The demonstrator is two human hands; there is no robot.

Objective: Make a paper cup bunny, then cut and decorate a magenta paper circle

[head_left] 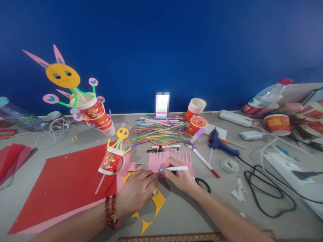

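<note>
My right hand grips a white marker with a blue tip, its fingers pinched round the barrel. The tip points left, close to the fingertips of my left hand. Those left fingers are bent and pressed together over the table; a small white bit shows beneath them, but what they hold is hidden. Behind both hands lies a pink paper sheet with notches cut along its far edge. Yellow paper scraps lie by the left hand. Black-handled scissors lie partly under my right forearm.
A red cup with a yellow rabbit figure leans over red paper. Beyond are pipe cleaners and stacked cups. At right are a blue glue gun, tape and a black cable.
</note>
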